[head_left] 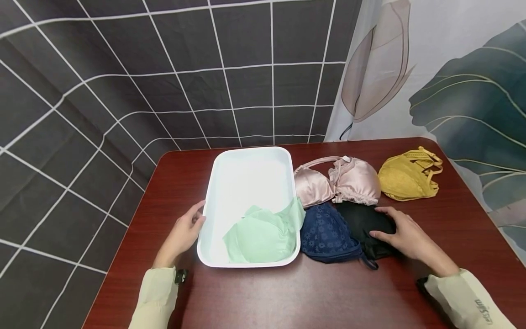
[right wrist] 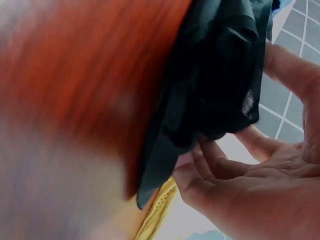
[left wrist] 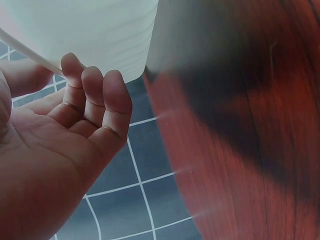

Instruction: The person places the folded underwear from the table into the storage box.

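Observation:
My left hand [head_left: 186, 232] holds the left rim of a white tray [head_left: 230, 171], and its curled fingers [left wrist: 116, 97] touch the tray's outer wall in the left wrist view. A mint green bra [head_left: 263, 235] lies in the tray's near half, with one end over the right rim. On the right, my right hand [head_left: 411, 235] grips a black bra [head_left: 361, 224], thumb and fingers at its right edge. The right wrist view shows the black fabric [right wrist: 215, 75] close up between thumb and fingers. A navy patterned bra [head_left: 326, 235] lies beside the tray, partly over the black one.
Behind the dark bras lies a pink satin bra [head_left: 355, 180] with lace trim, against the tray's right side. A mustard yellow bra [head_left: 407, 178] sits at the far right of the reddish wooden table [head_left: 246, 297]. A dark grid-patterned curtain [head_left: 246, 87] hangs behind the table.

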Tool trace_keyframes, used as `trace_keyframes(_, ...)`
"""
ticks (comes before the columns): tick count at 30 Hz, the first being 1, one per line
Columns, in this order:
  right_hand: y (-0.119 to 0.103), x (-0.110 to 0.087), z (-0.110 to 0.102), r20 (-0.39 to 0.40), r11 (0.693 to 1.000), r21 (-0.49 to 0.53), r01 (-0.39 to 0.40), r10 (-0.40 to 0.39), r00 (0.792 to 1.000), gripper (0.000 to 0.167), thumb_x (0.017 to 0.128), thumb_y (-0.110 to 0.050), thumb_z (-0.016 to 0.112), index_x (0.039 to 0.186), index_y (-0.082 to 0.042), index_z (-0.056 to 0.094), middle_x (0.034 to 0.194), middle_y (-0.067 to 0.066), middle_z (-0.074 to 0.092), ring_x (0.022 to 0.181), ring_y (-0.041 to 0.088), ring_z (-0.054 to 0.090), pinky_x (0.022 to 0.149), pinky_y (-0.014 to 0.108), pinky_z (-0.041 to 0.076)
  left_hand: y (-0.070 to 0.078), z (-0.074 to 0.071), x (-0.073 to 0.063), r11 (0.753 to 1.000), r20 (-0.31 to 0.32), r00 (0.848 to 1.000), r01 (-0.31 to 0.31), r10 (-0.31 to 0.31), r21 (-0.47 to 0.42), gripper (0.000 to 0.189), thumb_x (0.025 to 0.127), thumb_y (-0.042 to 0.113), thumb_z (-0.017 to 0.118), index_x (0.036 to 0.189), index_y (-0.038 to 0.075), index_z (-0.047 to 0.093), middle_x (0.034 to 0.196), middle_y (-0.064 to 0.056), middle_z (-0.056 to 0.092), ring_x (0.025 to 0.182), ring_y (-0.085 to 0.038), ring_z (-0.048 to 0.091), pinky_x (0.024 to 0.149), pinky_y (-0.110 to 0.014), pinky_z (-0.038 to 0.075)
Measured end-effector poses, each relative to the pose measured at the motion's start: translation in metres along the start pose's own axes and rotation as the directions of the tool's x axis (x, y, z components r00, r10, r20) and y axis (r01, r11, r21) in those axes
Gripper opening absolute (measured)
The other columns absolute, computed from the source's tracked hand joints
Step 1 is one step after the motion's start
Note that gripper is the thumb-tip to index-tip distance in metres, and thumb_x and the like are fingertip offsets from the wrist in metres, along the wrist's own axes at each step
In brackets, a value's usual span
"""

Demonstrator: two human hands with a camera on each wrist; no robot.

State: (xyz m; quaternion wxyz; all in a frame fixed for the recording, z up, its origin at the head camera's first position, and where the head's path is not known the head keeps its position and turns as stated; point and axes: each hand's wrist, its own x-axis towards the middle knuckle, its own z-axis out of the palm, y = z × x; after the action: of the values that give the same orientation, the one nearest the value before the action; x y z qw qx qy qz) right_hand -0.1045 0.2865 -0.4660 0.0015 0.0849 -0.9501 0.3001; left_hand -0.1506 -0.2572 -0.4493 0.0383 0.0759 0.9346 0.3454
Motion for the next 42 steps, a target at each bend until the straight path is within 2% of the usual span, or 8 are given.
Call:
trace_keyframes(8,-0.002,-0.002,0.004,-0.043,1.0,0.015,-0.008,0.009,0.999,0.06,0.08,-0.024,0.076,0.128,-0.004,0.045,0.124,0.031,0.049,0.107,0.054,0.046,0.083,0.061,0.035,0.001,0.0,-0.001,1.0,0.003,1.0,0.002,-0.002,-0.001,0.048,0.096,0.008,0.052,0.142,0.003,0.039,0.092,-0.009,0.054,0.073,-0.021,0.05,0.063,-0.034,0.045)
trace_keyframes(16,-0.005,-0.006,0.005,-0.095,0.998,0.065,0.007,-0.001,0.995,0.046,0.082,-0.005,0.072,0.121,-0.007,0.047,0.122,0.036,0.048,0.109,0.054,0.046,0.08,0.062,0.036,0.001,0.0,-0.001,1.0,0.004,1.0,0.017,-0.016,-0.004,0.048,0.096,0.008,0.052,0.142,0.004,0.038,0.093,-0.01,0.055,0.075,-0.022,0.051,0.065,-0.035,0.045)
trace_keyframes(19,-0.005,-0.007,0.005,-0.118,0.998,0.056,0.028,-0.021,0.993,0.042,0.08,-0.001,0.072,0.115,-0.009,0.051,0.116,0.032,0.053,0.103,0.05,0.051,0.076,0.061,0.038,0.001,0.001,-0.001,1.0,0.006,1.0,0.015,-0.015,-0.001,0.048,0.096,0.009,0.052,0.142,0.004,0.038,0.093,-0.01,0.054,0.074,-0.021,0.051,0.064,-0.034,0.045)
trace_keyframes(22,-0.007,-0.01,0.003,-0.152,0.998,0.038,0.045,-0.039,0.988,0.039,0.079,0.002,0.072,0.112,-0.011,0.054,0.111,0.024,0.057,0.097,0.043,0.055,0.073,0.055,0.04,0.001,0.001,-0.001,1.0,0.006,1.0,0.017,-0.017,-0.003,0.048,0.096,0.009,0.052,0.142,0.004,0.039,0.092,-0.01,0.054,0.072,-0.021,0.05,0.063,-0.034,0.044)
trace_keyframes(25,-0.011,-0.012,0.0,-0.19,0.998,0.017,0.058,-0.054,0.98,0.038,0.079,0.001,0.073,0.11,-0.014,0.058,0.107,0.016,0.061,0.092,0.033,0.056,0.073,0.04,0.04,0.001,0.001,-0.001,1.0,0.008,1.0,0.019,-0.019,-0.004,0.048,0.096,0.009,0.052,0.142,0.004,0.038,0.092,-0.009,0.054,0.073,-0.021,0.05,0.063,-0.034,0.044)
trace_keyframes(30,-0.018,-0.016,-0.011,-0.25,0.997,0.008,0.079,-0.074,0.965,0.037,0.078,-0.001,0.075,0.109,-0.018,0.061,0.106,0.014,0.063,0.089,0.019,0.053,0.07,0.022,0.034,0.001,0.0,0.0,1.0,0.01,1.0,0.018,-0.018,0.0,0.048,0.096,0.009,0.052,0.142,0.004,0.038,0.092,-0.01,0.054,0.073,-0.021,0.051,0.064,-0.034,0.045)
trace_keyframes(36,-0.025,-0.022,-0.023,-0.317,0.994,0.026,0.103,-0.089,0.944,0.039,0.076,0.002,0.075,0.108,-0.017,0.063,0.106,0.014,0.063,0.091,-0.004,0.046,0.07,0.014,0.032,0.001,-0.001,0.0,1.0,0.005,1.0,0.008,-0.008,0.008,0.048,0.096,0.009,0.053,0.142,0.004,0.039,0.091,-0.009,0.054,0.073,-0.021,0.05,0.064,-0.034,0.045)
trace_keyframes(42,-0.035,-0.024,-0.032,-0.349,0.993,0.041,0.107,-0.086,0.933,0.041,0.075,0.007,0.074,0.109,-0.013,0.062,0.103,0.011,0.061,0.078,-0.001,0.045,0.061,0.012,0.034,0.001,0.0,0.0,1.0,0.005,1.0,0.014,-0.014,0.005,0.048,0.096,0.009,0.052,0.142,0.003,0.039,0.091,-0.009,0.053,0.072,-0.021,0.05,0.063,-0.034,0.044)
